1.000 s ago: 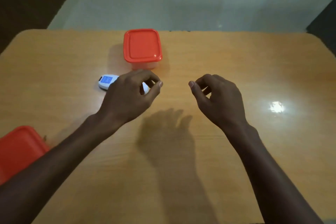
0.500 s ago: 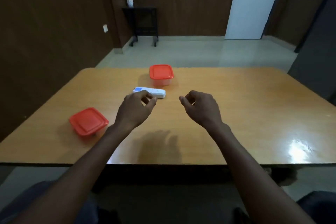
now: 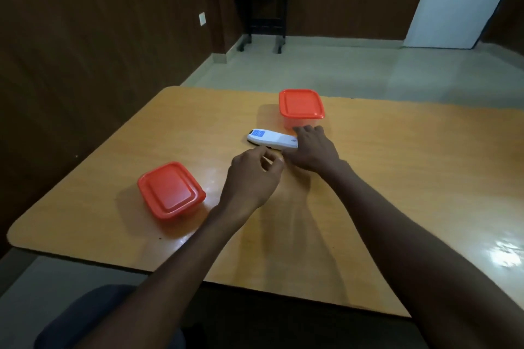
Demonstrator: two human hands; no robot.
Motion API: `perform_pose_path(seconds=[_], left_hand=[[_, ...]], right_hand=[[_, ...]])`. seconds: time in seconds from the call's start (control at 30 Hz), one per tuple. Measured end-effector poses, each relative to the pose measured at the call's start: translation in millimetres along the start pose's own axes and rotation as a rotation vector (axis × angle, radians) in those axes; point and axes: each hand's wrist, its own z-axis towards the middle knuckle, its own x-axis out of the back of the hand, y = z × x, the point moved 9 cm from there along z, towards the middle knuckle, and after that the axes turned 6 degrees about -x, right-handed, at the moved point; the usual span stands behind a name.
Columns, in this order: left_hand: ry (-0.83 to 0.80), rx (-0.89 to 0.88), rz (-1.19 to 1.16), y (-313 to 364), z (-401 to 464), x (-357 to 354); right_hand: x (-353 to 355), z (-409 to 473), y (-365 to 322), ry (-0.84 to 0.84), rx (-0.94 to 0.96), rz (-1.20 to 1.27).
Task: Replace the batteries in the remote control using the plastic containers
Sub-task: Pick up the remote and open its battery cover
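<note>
Your right hand point(image 3: 313, 150) lies palm down at the right end of the white remote control point(image 3: 272, 139), fingers spread loosely past it toward the far red-lidded container point(image 3: 301, 108); it touches the remote's end, but you cannot tell from here whether it grips it. Your left hand point(image 3: 252, 178) hovers just in front of the remote, fingers curled with thumb and forefinger nearly pinched, holding nothing. The remote rests flat on the wooden table point(image 3: 397, 178), its blue-labelled end pointing left, just in front of the far container. The near red-lidded container point(image 3: 171, 190) sits well to the left of your left forearm, lid on, near the table's front edge.
</note>
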Motion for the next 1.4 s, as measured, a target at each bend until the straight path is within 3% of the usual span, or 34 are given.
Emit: perform_pose_path(seconds=[0.17, 0.3, 0.43, 0.53, 0.73, 1.03, 1.4], left_hand=[[-0.09, 0.22, -0.149, -20.0, 10.2, -26.7], [-0.103, 0.426, -0.409, -23.5, 6.9, -44.0], [-0.125, 0.549, -0.756, -12.7, -5.2, -68.7], [-0.204, 0.522, -0.934, 10.1, -20.1, -88.5], [-0.316, 0.488, -0.979, 31.8, -41.8, -111.7], [-0.341, 0.379, -1.008, 49.5, -39.2, -123.2], [-0.208, 0.288, -0.984, 49.4, -40.0, -124.7]], right_hand=[[-10.0, 23.6, -3.7, -0.032, 0.07, -0.009], [10.4, -9.2, 1.3, 0.072, 0.088, 0.074], [42.5, -66.9, 22.4, 0.159, -0.012, 0.259], [55.6, -115.3, 41.7, 0.111, -0.131, 0.454], [48.2, -158.4, 87.9, -0.04, -0.41, 1.088], [33.2, -159.6, 80.3, -0.174, -0.351, 1.232], [33.8, -155.6, 72.4, -0.088, -0.322, 1.253]])
